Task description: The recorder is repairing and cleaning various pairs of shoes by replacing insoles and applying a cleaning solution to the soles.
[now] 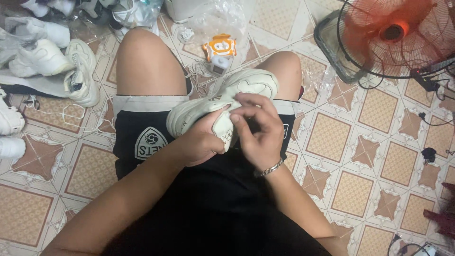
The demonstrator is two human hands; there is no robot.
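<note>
- Nearest the camera, the left hand [201, 142] is cupped under the heel end of one chunky cream-white leather sneaker [222, 102] and closed around it; the shoe lies across the lap, its toe pointing up and right toward the right knee.
- The right hand [258, 130], with one silver chain bracelet [268, 169] at the wrist, is closed too: its fingertips pinch the shoe's upper edge where it meets the left thumb.
- As I read it, the step in hand is working on the shoe's collar or tongue area; whether a lace or thread is being handled is too small to tell. The next move seems to call for a steady left-hand hold while the right fingers work finely at the edge.
- At far left on the patterned tan floor tiles [374, 109], at least five more white sneakers [40, 57] lie in a loose pile; others at the top edge are cut off, so the count is not firm.
- Between the knees sits one small orange-and-white plastic gadget [219, 46], beside crumpled clear plastic bags [218, 16].
- At right stands one orange-bladed electric fan in a black wire cage [395, 33], with black cables [426, 83] trailing near it.
</note>
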